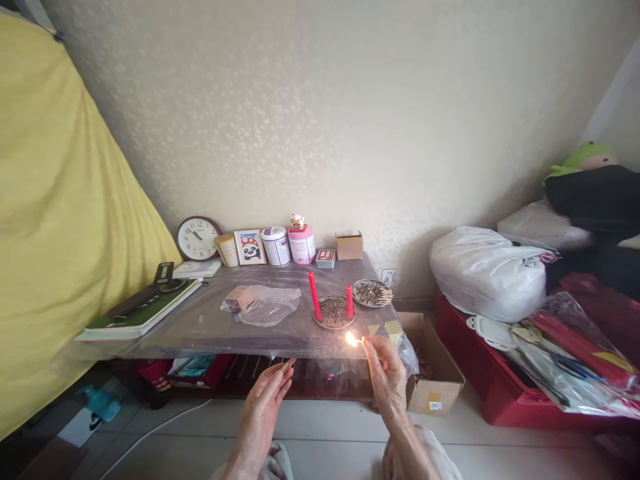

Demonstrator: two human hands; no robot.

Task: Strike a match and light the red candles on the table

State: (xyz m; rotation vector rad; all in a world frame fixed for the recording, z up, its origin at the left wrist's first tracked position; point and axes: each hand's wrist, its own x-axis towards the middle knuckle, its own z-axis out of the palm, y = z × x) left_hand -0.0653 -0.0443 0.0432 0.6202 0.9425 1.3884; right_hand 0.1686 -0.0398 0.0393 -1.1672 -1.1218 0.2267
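A lit match (pixel 356 341) burns with a bright flame in the fingertips of my right hand (pixel 387 377), just past the table's front edge. Left of it, my left hand (pixel 265 403) is closed, palm turned inward, on a small brownish thing (pixel 287 365) that is mostly hidden by the fingers. Beyond the flame, two red candles stand upright on a round patterned metal plate (pixel 334 325): a taller candle (pixel 314 297) on the left and a shorter candle (pixel 349 301) on the right. I see no flame on either wick.
A second round plate (pixel 369 293) holds several matchsticks (pixel 384 297). A plastic bag (pixel 273 307) with a small box lies on the plastic-covered table (pixel 200 333). Along the wall stand a clock (pixel 198 239), tins (pixel 276 247) and a picture frame (pixel 250 247). A cardboard box (pixel 435 393) sits right.
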